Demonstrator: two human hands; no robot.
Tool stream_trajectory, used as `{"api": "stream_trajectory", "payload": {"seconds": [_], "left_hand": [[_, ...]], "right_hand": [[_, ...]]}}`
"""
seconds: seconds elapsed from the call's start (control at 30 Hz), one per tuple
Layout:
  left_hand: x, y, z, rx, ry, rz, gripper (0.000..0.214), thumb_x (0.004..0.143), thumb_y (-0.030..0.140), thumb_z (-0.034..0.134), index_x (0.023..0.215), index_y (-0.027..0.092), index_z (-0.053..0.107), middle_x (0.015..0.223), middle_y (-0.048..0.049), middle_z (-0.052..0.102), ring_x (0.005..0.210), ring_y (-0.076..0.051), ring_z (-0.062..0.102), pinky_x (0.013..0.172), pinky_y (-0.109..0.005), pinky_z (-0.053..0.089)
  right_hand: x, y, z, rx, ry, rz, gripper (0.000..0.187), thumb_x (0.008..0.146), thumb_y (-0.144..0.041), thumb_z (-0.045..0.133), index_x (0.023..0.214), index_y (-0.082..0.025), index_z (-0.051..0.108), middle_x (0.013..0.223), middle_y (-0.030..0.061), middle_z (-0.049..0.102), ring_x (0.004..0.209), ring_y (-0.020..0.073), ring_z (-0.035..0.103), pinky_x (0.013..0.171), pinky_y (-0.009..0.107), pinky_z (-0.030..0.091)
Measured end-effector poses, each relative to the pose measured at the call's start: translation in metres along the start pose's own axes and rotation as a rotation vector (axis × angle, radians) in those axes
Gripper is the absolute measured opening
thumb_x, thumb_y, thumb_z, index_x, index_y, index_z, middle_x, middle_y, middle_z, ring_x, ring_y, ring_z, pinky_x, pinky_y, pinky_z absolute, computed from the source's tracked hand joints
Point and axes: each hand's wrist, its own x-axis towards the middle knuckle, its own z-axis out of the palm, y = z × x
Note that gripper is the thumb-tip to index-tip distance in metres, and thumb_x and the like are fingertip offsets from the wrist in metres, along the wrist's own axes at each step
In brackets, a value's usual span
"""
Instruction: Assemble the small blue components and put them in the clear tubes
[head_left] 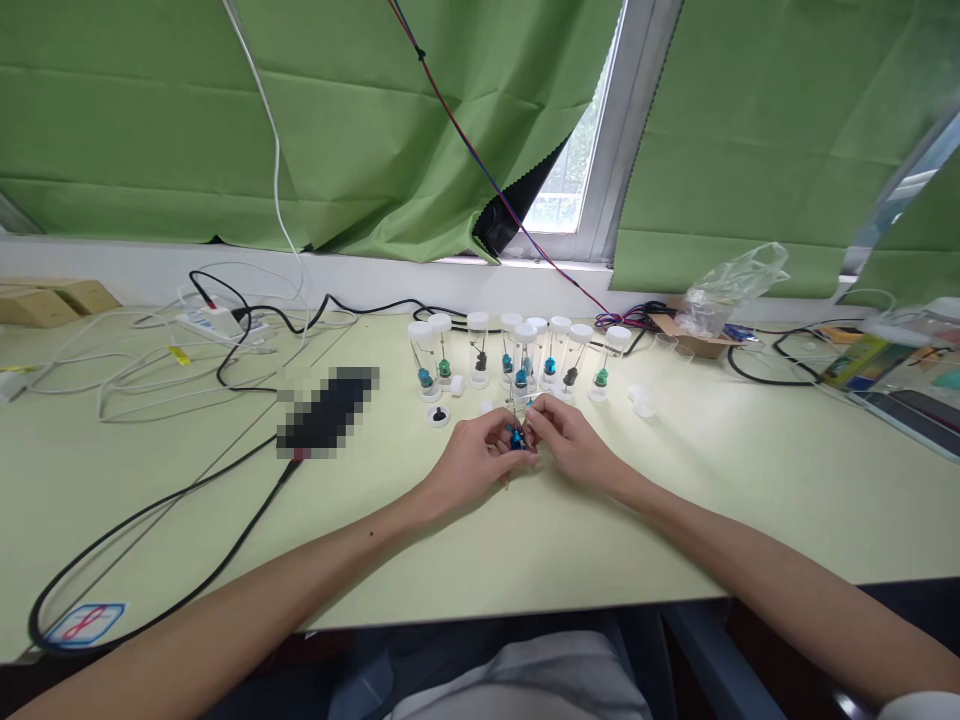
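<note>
My left hand point(476, 455) is closed around a small metallic-blue piece point(517, 438) with thin dark wires standing up from it. Close against it, my right hand point(570, 440) has its thumb and forefinger pinched at the wires; whatever lies between those fingertips is too small to make out. Just beyond both hands stand several clear tubes point(478, 350) with white caps, each holding a small blue, green or black piece on thin wire. To the left of them, a white cap point(439, 415) lies on the table with a small black piece in it.
A black cable loops over the left of the table point(405, 560) beside a blurred dark device point(330, 410). White cables and a power strip point(217, 320) lie further back. At the back right are a plastic bag point(735, 290) and a cardboard box point(690, 335). Small white pieces point(641, 400) lie right of the tubes.
</note>
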Motion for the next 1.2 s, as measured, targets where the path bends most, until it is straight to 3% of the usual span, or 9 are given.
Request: {"api": "stream_trajectory", "payload": {"seconds": [0.57,0.93,1.2], "left_hand": [[0.002,-0.006,0.003,-0.09,-0.036,-0.036,0.022,0.077,0.029,0.074,0.094,0.018,0.065,0.081,-0.0009,0.065,0.065,-0.015,0.066,0.066,-0.033,0.061],[0.003,-0.006,0.0,-0.221,-0.098,-0.051,0.029,0.085,0.036,0.069,0.104,0.015,0.064,0.088,-0.008,0.071,0.078,-0.019,0.071,0.084,-0.041,0.06],[0.003,-0.006,0.001,-0.247,-0.084,-0.073,0.032,0.081,0.037,0.073,0.104,0.016,0.065,0.085,-0.0066,0.071,0.074,-0.018,0.07,0.081,-0.04,0.059]], "right_hand": [[0.003,0.005,0.003,-0.033,0.043,0.057,0.028,0.099,-0.044,0.046,0.08,-0.023,0.047,0.071,-0.0018,0.059,0.066,0.0159,0.057,0.066,0.031,0.046],[0.004,0.011,0.001,0.031,0.075,0.048,0.032,0.097,-0.05,0.048,0.08,-0.023,0.047,0.072,-0.0017,0.058,0.063,0.0156,0.057,0.063,0.032,0.05],[0.004,0.011,0.001,0.023,0.075,0.044,0.033,0.097,-0.051,0.049,0.081,-0.023,0.047,0.071,-0.0017,0.058,0.063,0.0153,0.058,0.063,0.032,0.051]]}}
